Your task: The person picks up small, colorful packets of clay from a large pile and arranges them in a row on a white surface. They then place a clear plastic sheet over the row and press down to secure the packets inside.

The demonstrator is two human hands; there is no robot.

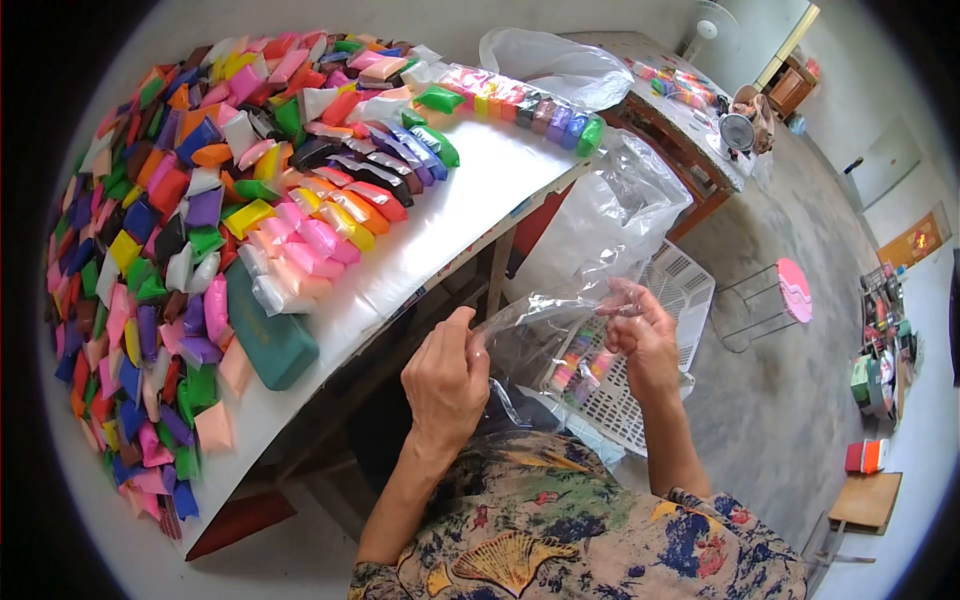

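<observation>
A clear plastic bag (535,340) stretches between my two hands over my lap. My left hand (446,375) pinches its left edge, and my right hand (640,325) grips the opposite edge with bent fingers. Beneath the bag, a white plastic basket (625,405) with slotted sides shows, and small colourful packs (582,370) are visible through the film. On the table to my left, rows of coloured packets (330,225) lie sorted by colour, beside a green case (270,330).
A large heap of coloured packets (150,270) covers the table's left side. A row of packets (530,110) lies near the far edge. White plastic bags (620,210) hang by the table corner. A pink stool (793,290) and a fan (737,132) stand to the right.
</observation>
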